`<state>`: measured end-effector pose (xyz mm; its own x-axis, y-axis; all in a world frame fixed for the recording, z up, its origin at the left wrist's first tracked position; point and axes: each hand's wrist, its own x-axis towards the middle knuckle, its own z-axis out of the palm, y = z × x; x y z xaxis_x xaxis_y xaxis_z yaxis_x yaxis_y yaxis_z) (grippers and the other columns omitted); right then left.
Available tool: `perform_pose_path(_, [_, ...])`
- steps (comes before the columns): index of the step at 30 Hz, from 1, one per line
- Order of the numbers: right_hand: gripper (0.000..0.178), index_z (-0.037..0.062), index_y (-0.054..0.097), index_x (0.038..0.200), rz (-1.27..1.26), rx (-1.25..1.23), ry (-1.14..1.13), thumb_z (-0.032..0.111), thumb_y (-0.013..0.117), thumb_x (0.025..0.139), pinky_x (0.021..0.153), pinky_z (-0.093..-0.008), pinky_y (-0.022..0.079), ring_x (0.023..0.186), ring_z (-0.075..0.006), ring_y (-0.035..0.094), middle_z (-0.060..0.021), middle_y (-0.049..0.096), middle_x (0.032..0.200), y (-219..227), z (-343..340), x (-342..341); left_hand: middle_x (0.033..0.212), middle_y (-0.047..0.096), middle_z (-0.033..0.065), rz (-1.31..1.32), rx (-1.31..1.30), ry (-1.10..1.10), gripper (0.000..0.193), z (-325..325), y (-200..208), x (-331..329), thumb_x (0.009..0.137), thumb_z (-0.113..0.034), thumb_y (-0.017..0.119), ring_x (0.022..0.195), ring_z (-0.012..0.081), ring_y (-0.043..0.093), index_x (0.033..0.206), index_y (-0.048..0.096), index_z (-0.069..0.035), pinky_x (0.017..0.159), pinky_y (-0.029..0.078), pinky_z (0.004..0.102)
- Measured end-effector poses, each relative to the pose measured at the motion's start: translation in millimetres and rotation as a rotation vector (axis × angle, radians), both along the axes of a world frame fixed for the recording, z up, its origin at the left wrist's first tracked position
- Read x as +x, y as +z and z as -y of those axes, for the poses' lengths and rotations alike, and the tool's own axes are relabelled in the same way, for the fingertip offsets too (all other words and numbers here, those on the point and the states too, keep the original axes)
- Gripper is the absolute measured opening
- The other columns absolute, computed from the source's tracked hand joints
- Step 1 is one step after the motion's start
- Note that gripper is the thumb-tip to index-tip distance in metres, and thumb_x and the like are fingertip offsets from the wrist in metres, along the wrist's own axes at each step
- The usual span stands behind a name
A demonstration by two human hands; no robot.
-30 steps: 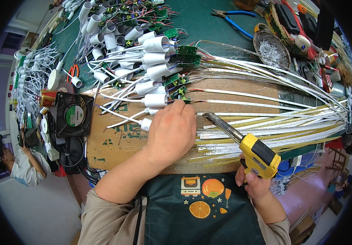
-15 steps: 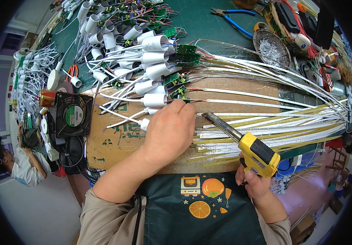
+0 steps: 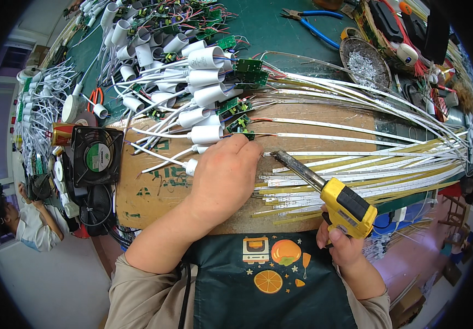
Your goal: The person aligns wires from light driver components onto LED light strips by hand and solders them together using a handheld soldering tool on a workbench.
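Observation:
My right hand (image 3: 341,245) is wrapped round the handle of a yellow and black soldering gun (image 3: 351,208). Its dark tip meets the left end of a white LED strip (image 3: 324,154), close to the fingertips of my left hand (image 3: 225,172). The left hand's fingers are closed in a pinch, and what is between them is hidden. A white plastic tube with a cable (image 3: 190,166) sticks out from under that hand. Just above its knuckles lie a white cylindrical housing (image 3: 206,134) and a green circuit board (image 3: 241,124), wired to strips running right.
Many white housings (image 3: 176,43) with cables and boards are heaped at the far left. A black fan (image 3: 98,156) stands left of the cardboard (image 3: 143,205). At the far right are blue-handled pliers (image 3: 318,33) and a bowl of pale bits (image 3: 363,63). Another person (image 3: 36,225) sits at left.
Almost nothing differs. My left hand and the nearby white tube have shifted slightly left; the soldering gun stays at the same strip end.

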<state>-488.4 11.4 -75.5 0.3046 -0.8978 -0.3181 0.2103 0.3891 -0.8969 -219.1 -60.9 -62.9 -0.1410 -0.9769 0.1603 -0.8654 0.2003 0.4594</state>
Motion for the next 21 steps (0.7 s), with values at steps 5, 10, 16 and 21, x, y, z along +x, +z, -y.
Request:
perform_pose_path(5, [0.062,-0.0063,0.045,0.126,-0.005,0.006,-0.022,0.029,0.071,0.082,0.046,-0.028,0.047,0.057,-0.0144,0.053,-0.0132,0.058,0.102,2,0,3,0.077,0.056,0.0095,0.035,-0.001,-0.022,0.003,1,-2,-1,0.08,-0.007,0.064,0.072,0.0293,0.059,0.083,0.063,-0.006,0.064,0.049,0.0395])
perform_pose_path(10, [0.062,-0.0072,0.047,0.124,-0.01,0.013,-0.048,0.03,0.072,0.081,0.045,-0.0276,0.046,0.055,-0.0142,0.052,-0.0112,0.057,0.089,6,2,8,0.077,0.057,0.0098,0.049,0.012,-0.027,0.003,3,0,-1,0.079,-0.006,0.063,0.073,0.0298,0.06,0.082,0.063,-0.005,0.065,0.049,0.0398])
perform_pose_path(16, [0.063,-0.0065,0.047,0.123,0.026,0.064,-0.016,0.031,0.073,0.08,0.045,-0.0275,0.045,0.056,-0.0147,0.051,-0.0101,0.056,0.086,6,4,7,0.079,0.059,0.0099,0.061,0.038,-0.027,0.002,4,0,-1,0.079,-0.006,0.063,0.075,0.0297,0.061,0.08,0.064,-0.004,0.066,0.05,0.0392])
perform_pose_path(21, [0.059,-0.0051,0.048,0.119,-0.011,0.058,-0.023,0.031,0.072,0.08,0.047,-0.0277,0.045,0.057,-0.0154,0.052,-0.0091,0.054,0.073,9,4,14,0.079,0.059,0.0097,0.04,0.048,-0.028,0.003,3,2,-1,0.079,-0.006,0.064,0.075,0.0296,0.061,0.081,0.064,-0.004,0.066,0.05,0.0389])
